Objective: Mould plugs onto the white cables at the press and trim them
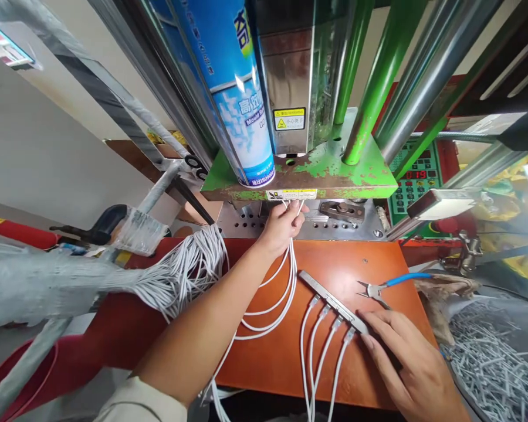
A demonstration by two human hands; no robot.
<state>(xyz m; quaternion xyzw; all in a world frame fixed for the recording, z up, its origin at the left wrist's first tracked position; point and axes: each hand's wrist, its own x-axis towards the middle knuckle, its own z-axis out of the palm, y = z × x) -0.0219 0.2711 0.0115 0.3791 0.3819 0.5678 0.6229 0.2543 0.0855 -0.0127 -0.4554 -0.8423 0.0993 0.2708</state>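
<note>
My left hand (284,225) reaches to the front of the green press plate (369,170), its fingers closed around several white cables (293,264). These cables loop down from the hand over the orange tabletop; their upper ends are hidden at the plate. On the table lies a metal bar mold (332,302), set at a slant, with several white cables (319,351) plugged along its near side. My right hand (411,357) grips the near right end of that mold between thumb and fingers. Close beyond this hand rest cutting pliers (396,282) with a blue handle.
A blue spray can (246,117) stands on the green plate, beside a metal block with a warning label (289,119). A thick bundle of white cables (189,269) lies left. At right are a control panel (416,176) and a bag of white scraps (497,357).
</note>
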